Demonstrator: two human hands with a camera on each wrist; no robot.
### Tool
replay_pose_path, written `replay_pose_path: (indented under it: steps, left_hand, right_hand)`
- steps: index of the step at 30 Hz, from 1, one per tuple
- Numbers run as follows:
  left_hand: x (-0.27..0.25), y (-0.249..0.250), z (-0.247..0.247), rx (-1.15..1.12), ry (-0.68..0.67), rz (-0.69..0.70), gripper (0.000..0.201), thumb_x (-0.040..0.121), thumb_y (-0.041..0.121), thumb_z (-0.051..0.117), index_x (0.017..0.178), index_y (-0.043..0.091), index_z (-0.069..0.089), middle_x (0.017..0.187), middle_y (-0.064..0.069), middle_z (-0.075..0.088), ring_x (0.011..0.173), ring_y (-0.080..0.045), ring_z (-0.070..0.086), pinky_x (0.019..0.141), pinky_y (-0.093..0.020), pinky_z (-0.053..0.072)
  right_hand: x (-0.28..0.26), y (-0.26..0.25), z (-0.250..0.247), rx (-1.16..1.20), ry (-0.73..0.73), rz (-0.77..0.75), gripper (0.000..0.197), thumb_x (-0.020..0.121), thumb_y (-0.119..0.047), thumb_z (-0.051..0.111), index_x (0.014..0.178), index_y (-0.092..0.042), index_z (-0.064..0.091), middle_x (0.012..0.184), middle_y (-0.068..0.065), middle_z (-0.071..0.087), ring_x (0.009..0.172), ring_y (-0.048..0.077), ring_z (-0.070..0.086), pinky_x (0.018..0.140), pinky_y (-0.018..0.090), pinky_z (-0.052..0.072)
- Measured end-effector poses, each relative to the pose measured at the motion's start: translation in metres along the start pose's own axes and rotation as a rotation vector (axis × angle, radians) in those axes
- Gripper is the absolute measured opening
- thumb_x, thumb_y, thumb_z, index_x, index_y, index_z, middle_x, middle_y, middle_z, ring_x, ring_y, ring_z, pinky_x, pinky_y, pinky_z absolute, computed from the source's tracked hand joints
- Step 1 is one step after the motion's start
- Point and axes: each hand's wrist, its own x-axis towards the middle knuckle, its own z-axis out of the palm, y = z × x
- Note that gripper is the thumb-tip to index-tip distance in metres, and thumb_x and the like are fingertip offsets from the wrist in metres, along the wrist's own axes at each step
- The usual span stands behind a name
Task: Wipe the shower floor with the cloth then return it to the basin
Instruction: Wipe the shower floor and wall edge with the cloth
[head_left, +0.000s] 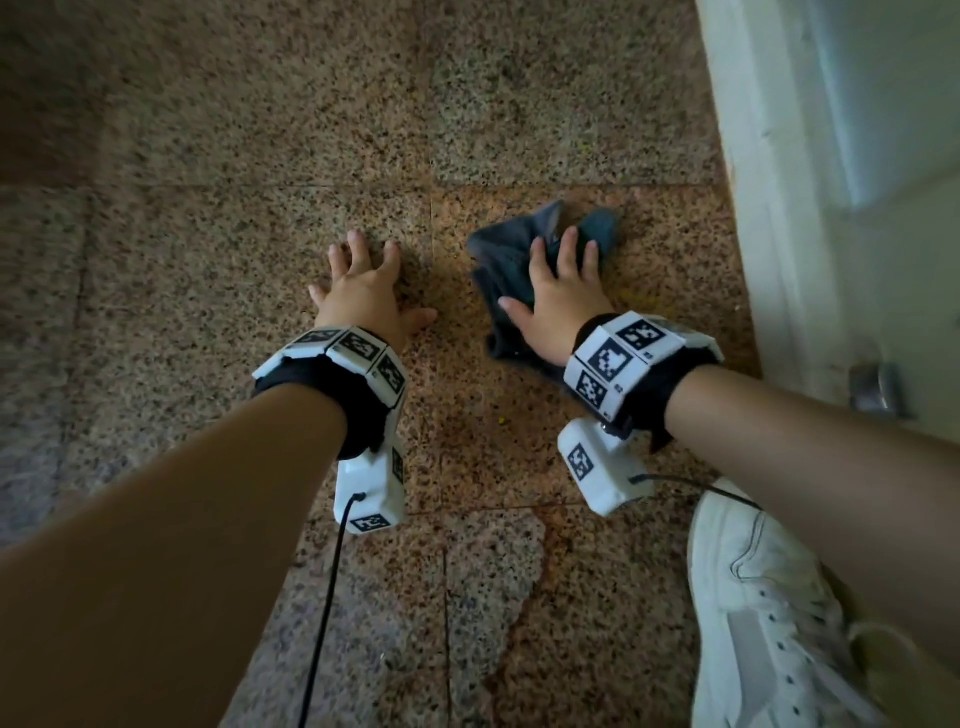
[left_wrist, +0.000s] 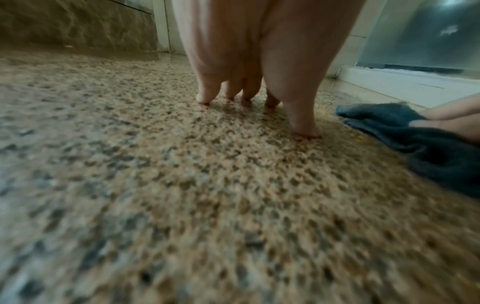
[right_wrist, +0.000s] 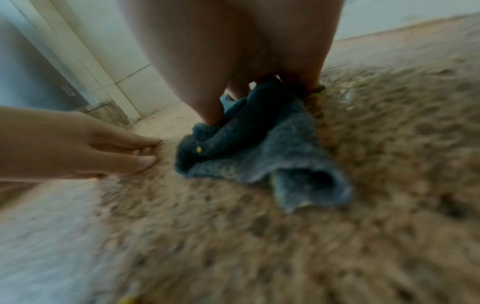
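A crumpled dark grey-blue cloth (head_left: 506, 265) (left_wrist: 405, 131) (right_wrist: 249, 148) lies on the speckled granite shower floor (head_left: 260, 208). My right hand (head_left: 558, 291) lies flat on top of it with straight, spread fingers (right_wrist: 210, 111) pressing it down. To the left of the cloth, my left hand (head_left: 363, 283) (right_wrist: 114, 152) rests on the bare floor, its spread fingertips (left_wrist: 205, 98) touching the stone and holding nothing. The basin is not in view.
A white door frame and frosted glass door (head_left: 810, 156) (left_wrist: 426, 35) stand close on the right. My white sneaker (head_left: 769, 613) is at the lower right. A cable (head_left: 327, 597) hangs from the left wrist device. Small yellow specks (head_left: 501, 420) lie on the floor.
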Motion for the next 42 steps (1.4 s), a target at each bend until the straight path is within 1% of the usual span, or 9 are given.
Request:
replay_pose_path:
  steps: [10, 13, 16, 19, 23, 29, 34, 38, 42]
  left_hand:
    - [0.001, 0.001, -0.001, 0.022, -0.003, -0.003, 0.078, 0.092, 0.038, 0.054, 0.151, 0.021, 0.006, 0.158, -0.010, -0.011, 0.145, -0.033, -0.008, 0.114, -0.057, 0.009]
    - [0.001, 0.001, -0.001, 0.033, -0.011, 0.000, 0.075, 0.094, 0.032, 0.053, 0.151, 0.020, 0.006, 0.158, -0.010, -0.011, 0.145, -0.033, -0.008, 0.114, -0.058, 0.009]
    - [0.001, 0.000, -0.001, 0.025, -0.014, 0.002, 0.075, 0.094, 0.033, 0.053, 0.151, 0.020, 0.006, 0.157, -0.011, -0.011, 0.145, -0.034, -0.008, 0.113, -0.058, 0.009]
    - [0.001, -0.001, -0.001, 0.028, -0.010, 0.006, 0.075, 0.094, 0.034, 0.053, 0.151, 0.021, 0.006, 0.157, -0.011, -0.011, 0.145, -0.034, -0.008, 0.113, -0.058, 0.009]
    - [0.002, -0.002, 0.000, 0.028, -0.004, 0.009, 0.075, 0.093, 0.036, 0.053, 0.151, 0.021, 0.007, 0.158, -0.010, -0.010, 0.145, -0.034, -0.008, 0.113, -0.058, 0.009]
    - [0.002, -0.001, 0.000, 0.044, 0.000, 0.005, 0.075, 0.094, 0.036, 0.053, 0.151, 0.021, 0.006, 0.158, -0.010, -0.010, 0.145, -0.033, -0.007, 0.113, -0.058, 0.010]
    - [0.000, 0.000, 0.000, 0.042, -0.004, 0.002, 0.074, 0.094, 0.035, 0.053, 0.151, 0.022, 0.006, 0.158, -0.010, -0.010, 0.145, -0.033, -0.007, 0.113, -0.058, 0.011]
    - [-0.001, 0.000, -0.001, 0.038, 0.004, 0.010, 0.076, 0.093, 0.038, 0.053, 0.151, 0.021, 0.007, 0.158, -0.011, -0.009, 0.145, -0.034, -0.006, 0.113, -0.058, 0.011]
    - [-0.001, -0.001, 0.000, 0.017, 0.008, 0.016, 0.082, 0.089, 0.046, 0.054, 0.151, 0.021, 0.006, 0.158, -0.011, -0.011, 0.145, -0.034, -0.007, 0.114, -0.058, 0.009]
  right_hand:
    - [-0.040, -0.030, 0.032, 0.088, -0.139, -0.136, 0.058, 0.104, -0.028, 0.022, 0.150, -0.014, -0.010, 0.156, 0.013, -0.020, 0.144, 0.036, -0.016, 0.118, 0.042, 0.005]
    - [-0.051, -0.020, 0.037, 0.128, -0.153, -0.184, 0.064, 0.102, -0.014, 0.032, 0.151, -0.021, -0.009, 0.157, 0.006, -0.020, 0.146, 0.030, -0.013, 0.116, 0.037, 0.019]
    - [-0.055, -0.009, 0.034, 0.090, -0.047, -0.230, 0.060, 0.103, -0.023, 0.034, 0.151, -0.024, -0.001, 0.159, 0.003, -0.009, 0.147, 0.024, 0.000, 0.114, 0.036, 0.027]
    - [-0.052, 0.001, 0.032, -0.019, 0.084, -0.249, 0.061, 0.100, -0.040, 0.032, 0.152, -0.023, 0.004, 0.160, 0.004, 0.002, 0.146, 0.022, 0.010, 0.115, 0.038, 0.020]
    - [-0.045, 0.004, 0.040, -0.078, 0.050, -0.230, 0.073, 0.097, -0.048, 0.036, 0.151, -0.022, -0.005, 0.159, 0.006, -0.011, 0.147, 0.022, -0.007, 0.119, 0.042, 0.001]
    - [-0.053, -0.007, 0.051, -0.046, 0.055, -0.209, 0.078, 0.095, -0.048, 0.041, 0.151, -0.024, -0.008, 0.158, 0.011, -0.013, 0.146, 0.030, -0.009, 0.118, 0.044, 0.000]
    - [-0.060, -0.005, 0.060, -0.160, 0.086, -0.224, 0.071, 0.095, -0.054, 0.034, 0.150, -0.033, -0.007, 0.157, 0.016, -0.011, 0.145, 0.037, -0.007, 0.116, 0.053, -0.002]
    - [-0.057, 0.012, 0.056, -0.217, 0.099, -0.250, 0.068, 0.097, -0.050, 0.030, 0.150, -0.031, -0.008, 0.157, 0.016, -0.012, 0.145, 0.036, -0.007, 0.116, 0.051, -0.005]
    - [-0.046, 0.040, 0.044, -0.233, 0.115, -0.151, 0.064, 0.098, -0.047, 0.025, 0.150, -0.028, -0.007, 0.157, 0.018, -0.009, 0.145, 0.037, -0.004, 0.117, 0.051, -0.002]
